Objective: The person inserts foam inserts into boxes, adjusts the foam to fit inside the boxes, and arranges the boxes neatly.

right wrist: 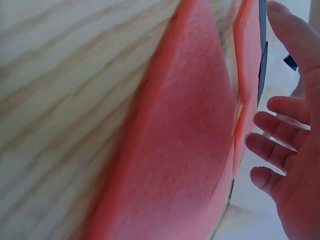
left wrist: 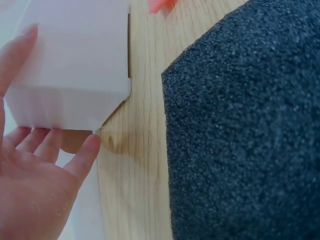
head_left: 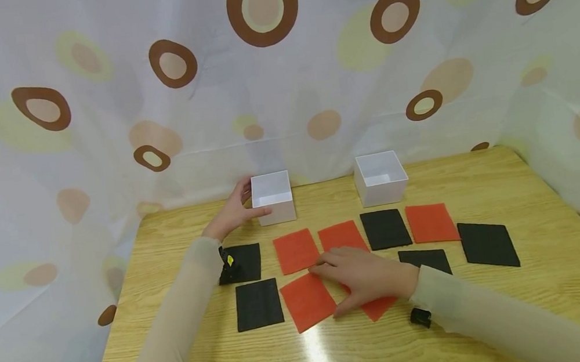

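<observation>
My left hand (head_left: 235, 211) holds a white open-topped box (head_left: 277, 210) at its left side, thumb along the front wall and the other fingers round the far side. The left wrist view shows the fingertips against the box (left wrist: 75, 60), with a black foam square (left wrist: 245, 130) beside it. Over the red foam squares, my right hand (head_left: 364, 274) reaches palm down with spread, slightly bent fingers and nothing in them. Its fingertips are near the edge of one red square (head_left: 309, 303); another red square (head_left: 378, 309) is partly hidden under the palm.
A second white box (head_left: 381, 179) stands at the back right. Several red and black squares lie flat in loose rows, among them a black one (head_left: 488, 243) at far right and a black one (head_left: 259, 304) at left. A patterned curtain (head_left: 271, 89) hangs behind the wooden table (head_left: 558, 295).
</observation>
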Demonstrator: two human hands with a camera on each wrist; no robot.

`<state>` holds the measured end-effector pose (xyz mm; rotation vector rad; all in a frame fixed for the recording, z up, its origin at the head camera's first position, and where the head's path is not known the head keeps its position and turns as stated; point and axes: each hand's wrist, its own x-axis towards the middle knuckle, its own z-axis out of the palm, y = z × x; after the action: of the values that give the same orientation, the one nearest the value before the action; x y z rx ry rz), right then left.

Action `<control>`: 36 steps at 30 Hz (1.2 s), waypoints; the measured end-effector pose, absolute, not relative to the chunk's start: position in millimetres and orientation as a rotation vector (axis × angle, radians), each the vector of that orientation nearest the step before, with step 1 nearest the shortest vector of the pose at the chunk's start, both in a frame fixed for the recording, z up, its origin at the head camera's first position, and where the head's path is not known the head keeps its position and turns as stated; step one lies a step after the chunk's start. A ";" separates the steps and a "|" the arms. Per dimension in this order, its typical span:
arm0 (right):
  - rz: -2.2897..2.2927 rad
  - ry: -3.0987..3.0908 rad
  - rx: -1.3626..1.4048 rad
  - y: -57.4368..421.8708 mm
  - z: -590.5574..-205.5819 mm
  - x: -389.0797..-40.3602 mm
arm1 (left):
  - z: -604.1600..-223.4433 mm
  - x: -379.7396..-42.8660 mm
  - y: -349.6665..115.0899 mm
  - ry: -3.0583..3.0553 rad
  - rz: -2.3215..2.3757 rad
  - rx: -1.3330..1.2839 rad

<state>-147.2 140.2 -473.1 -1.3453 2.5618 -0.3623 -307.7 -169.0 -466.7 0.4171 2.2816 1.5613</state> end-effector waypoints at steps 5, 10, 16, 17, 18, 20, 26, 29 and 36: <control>-0.330 2.540 -1.321 131.6 -472.4 -145.6 | -468.3 -308.4 -169.8 2.270 1.565 0.420; -0.260 2.536 -1.301 127.7 -475.9 -146.3 | -470.3 -310.4 -169.6 2.271 1.564 0.410; -0.246 2.529 -1.296 124.1 -479.0 -147.2 | -470.6 -310.2 -169.3 2.268 1.568 0.396; -0.248 2.532 -1.298 123.5 -478.9 -147.0 | -470.5 -309.9 -169.4 2.272 1.564 0.396; -0.253 2.533 -1.299 123.0 -478.4 -146.6 | -470.3 -309.5 -169.5 2.276 1.558 0.396; -0.261 2.537 -1.300 121.9 -478.0 -146.2 | -469.7 -308.3 -169.5 2.287 1.551 0.398; -0.261 2.551 -1.295 119.0 -478.5 -145.0 | -469.0 -306.6 -168.9 2.306 1.555 0.419; -0.285 2.547 -1.287 118.1 -478.3 -144.2 | -469.7 -306.7 -169.5 2.289 1.569 0.419; -0.345 2.525 -1.293 118.5 -481.0 -143.9 | -470.2 -307.5 -168.2 2.274 1.565 0.405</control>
<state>-143.9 118.5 -481.0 -1.2931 2.5245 -0.3455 -307.5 -168.2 -470.2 0.4054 2.2745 1.5648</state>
